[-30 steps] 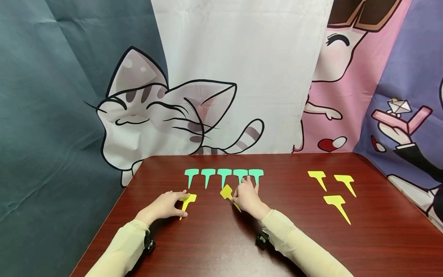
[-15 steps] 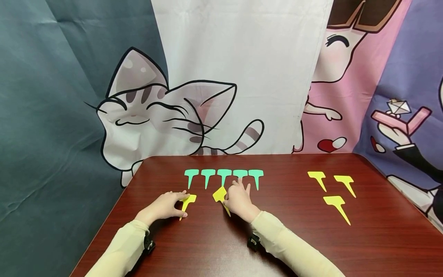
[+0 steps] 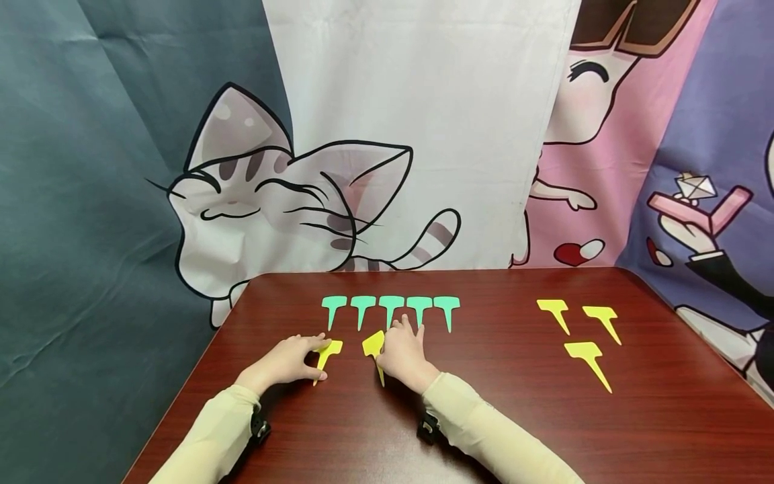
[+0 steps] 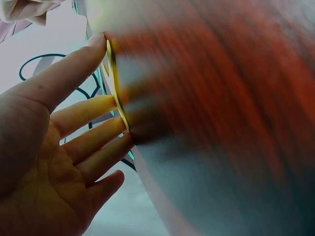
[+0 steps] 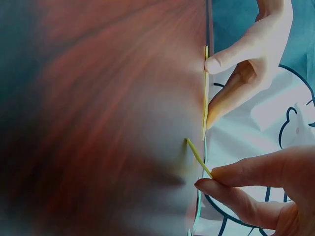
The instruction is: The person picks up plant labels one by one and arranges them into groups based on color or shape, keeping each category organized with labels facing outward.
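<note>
A yellow T-shaped plant label (image 3: 330,349) lies flat on the table, and my left hand (image 3: 290,358) rests its thumb and fingertips on it. In the left wrist view those fingers (image 4: 96,130) are nearly straight against the label's edge. To the right, my right hand (image 3: 404,351) pinches a second yellow plant label (image 3: 373,344) between thumb and finger. The right wrist view shows this label (image 5: 198,156) tilted, one end raised off the tabletop. Behind both hands runs a row of several green plant labels (image 3: 363,304), stems toward me.
Three more yellow plant labels (image 3: 584,350) lie on the right side of the dark red wooden table (image 3: 484,336). A cloth backdrop with a cartoon cat (image 3: 236,195) hangs along the table's far edge.
My right hand has moved left with its yellow label, which has swung closer to upright in the head view. The left hand and its label stay put.
</note>
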Available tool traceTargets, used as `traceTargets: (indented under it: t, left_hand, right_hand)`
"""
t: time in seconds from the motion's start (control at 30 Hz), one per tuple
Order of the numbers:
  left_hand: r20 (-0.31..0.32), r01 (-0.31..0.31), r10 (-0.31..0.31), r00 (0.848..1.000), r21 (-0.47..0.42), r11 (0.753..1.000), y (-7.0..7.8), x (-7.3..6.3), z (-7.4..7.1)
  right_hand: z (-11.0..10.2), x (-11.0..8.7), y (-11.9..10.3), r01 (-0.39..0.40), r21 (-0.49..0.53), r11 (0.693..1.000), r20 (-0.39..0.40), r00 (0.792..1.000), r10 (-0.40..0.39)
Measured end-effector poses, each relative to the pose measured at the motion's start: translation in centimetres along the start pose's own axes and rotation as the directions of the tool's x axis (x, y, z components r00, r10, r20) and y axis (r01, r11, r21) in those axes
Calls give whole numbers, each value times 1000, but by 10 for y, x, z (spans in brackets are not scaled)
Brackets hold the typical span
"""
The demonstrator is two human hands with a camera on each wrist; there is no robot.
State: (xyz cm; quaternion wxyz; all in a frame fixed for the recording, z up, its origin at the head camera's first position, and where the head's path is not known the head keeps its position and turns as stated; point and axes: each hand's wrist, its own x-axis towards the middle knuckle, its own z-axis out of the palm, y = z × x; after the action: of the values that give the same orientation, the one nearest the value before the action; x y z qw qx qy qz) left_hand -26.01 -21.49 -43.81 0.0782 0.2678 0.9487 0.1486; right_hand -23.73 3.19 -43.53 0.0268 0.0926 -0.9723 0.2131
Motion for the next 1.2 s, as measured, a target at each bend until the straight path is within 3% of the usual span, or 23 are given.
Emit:
traceTargets:
  t: [0.23, 1.2]
  left_hand:
    - [-1, -1, 1, 1000, 2, 1000, 1, -2, 0]
    - [-1, 9, -9, 1000, -5, 1000, 1, 0, 0]
  right_hand:
    - [7, 0, -7, -5, -33, 999, 9, 1000, 6]
    - [14, 10, -26, -38, 28, 999, 17, 999, 37]
